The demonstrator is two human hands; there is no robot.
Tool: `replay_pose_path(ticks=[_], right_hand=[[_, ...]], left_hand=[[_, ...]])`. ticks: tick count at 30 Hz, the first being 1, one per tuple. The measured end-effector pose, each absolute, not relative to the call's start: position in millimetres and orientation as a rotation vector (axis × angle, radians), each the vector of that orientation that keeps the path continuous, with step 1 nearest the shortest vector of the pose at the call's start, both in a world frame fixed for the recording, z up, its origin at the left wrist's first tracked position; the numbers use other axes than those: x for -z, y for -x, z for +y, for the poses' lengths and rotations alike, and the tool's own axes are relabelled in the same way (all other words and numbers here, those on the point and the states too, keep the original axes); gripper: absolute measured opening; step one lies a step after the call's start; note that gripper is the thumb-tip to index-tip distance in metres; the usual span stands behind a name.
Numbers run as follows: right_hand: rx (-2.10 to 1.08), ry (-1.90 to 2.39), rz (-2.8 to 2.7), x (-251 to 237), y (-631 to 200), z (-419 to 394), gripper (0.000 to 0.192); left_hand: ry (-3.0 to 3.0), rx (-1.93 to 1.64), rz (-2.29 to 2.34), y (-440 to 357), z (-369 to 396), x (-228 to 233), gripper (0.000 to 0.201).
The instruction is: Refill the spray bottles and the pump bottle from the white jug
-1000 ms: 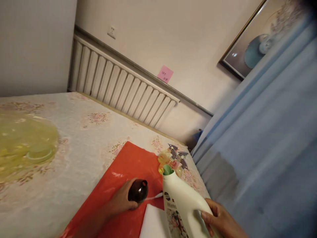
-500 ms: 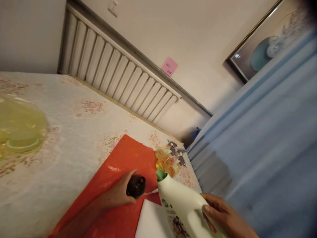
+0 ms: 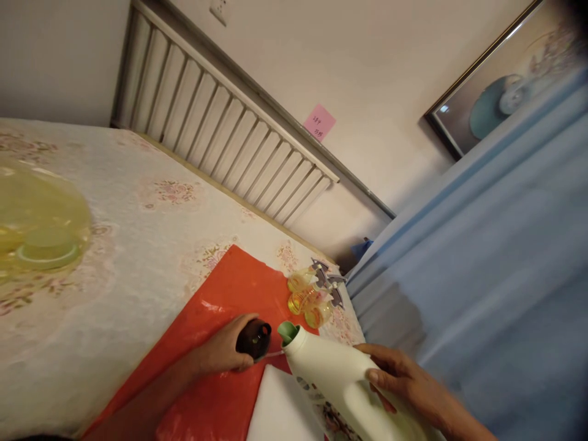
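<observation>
Head view puts our left hand (image 3: 220, 352) wrapped around a small dark brown bottle (image 3: 253, 338), fingers curled closed on its side so that it stands steady on the red plastic sheet (image 3: 215, 306), its open mouth facing up toward us. Our right hand (image 3: 404, 383) is closed around the body of a large white detergent bottle (image 3: 340, 386), thumb on top and fingers underneath, and we hold it tipped so that its green spout (image 3: 287, 331) sits just beside the mouth of the small bottle, close but, as far as we can tell, not touching. To do this well, we judge that we should keep the small bottle pinned upright, bring the spout directly over the narrow opening, and tilt the big bottle slowly so that liquid comes in a thin stream rather than a gush; the opening is small and an overshoot would spill onto the sheet. A thin white tube (image 3: 271, 354) lies on the sheet beside the small bottle, between the two hands. A white pad (image 3: 275, 410) lies on the sheet under the big bottle. Farther out, a cluster of small yellow containers with grey caps (image 3: 315, 294) stands near the table's far corner, on the floral tablecloth (image 3: 138, 245). A yellow translucent cover (image 3: 41, 233) sits well apart at the left, a radiator (image 3: 220, 141) lines the wall, and blue fabric (image 3: 482, 275) fills the right.
</observation>
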State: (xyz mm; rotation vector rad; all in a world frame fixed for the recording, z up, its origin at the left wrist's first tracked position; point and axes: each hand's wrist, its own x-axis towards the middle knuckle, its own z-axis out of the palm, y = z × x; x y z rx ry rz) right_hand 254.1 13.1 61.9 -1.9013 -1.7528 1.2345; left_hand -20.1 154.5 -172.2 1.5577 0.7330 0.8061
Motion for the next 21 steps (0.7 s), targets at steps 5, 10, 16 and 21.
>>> replay_pose_path(ticks=[5, 10, 16, 21], right_hand=[[-1.228, 1.917, -1.792, -65.0, -250.3, 20.3, 0.057], [-1.247, 1.921, -1.811, -64.8, -250.5, 25.3, 0.057], [-1.258, 1.919, -1.828, -64.9, -249.4, 29.7, 0.053], [-1.255, 1.939, -1.831, -69.4, -241.8, 31.0, 0.054]], left_hand=[[-1.542, -0.807, 0.703, 18.9, 155.9, 177.7, 0.079], [-1.525, -0.812, 0.708, 17.5, 156.7, 181.3, 0.078], [-1.524, -0.811, 0.706, 18.7, 155.6, 176.9, 0.079], [-1.516, -0.824, 0.705, 19.4, 153.7, 174.0, 0.077]])
